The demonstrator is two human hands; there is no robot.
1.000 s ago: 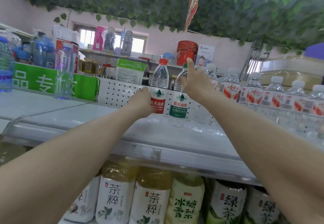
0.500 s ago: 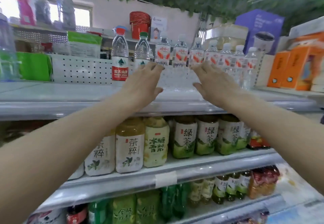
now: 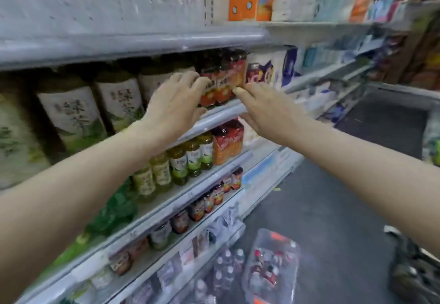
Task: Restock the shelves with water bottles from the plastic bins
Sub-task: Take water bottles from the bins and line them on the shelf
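Both arms reach out in front of the shelving, which runs away along the left of a dark aisle floor (image 3: 333,208) with open room to the right. The left hand (image 3: 176,104) hangs with fingers loosely spread and holds nothing, just before the tea bottles (image 3: 71,113) and the front rail of their shelf (image 3: 221,113). The right hand (image 3: 266,108) is flat, fingers straight, also holding nothing, its fingertips near the red-labelled bottles (image 3: 221,85). The water bottles (image 3: 228,270) stand upright on the floor at the foot of the shelving, caps up, long axis vertical; beside them lies a clear wrapped pack (image 3: 271,270), tilted. Blur hides finer detail
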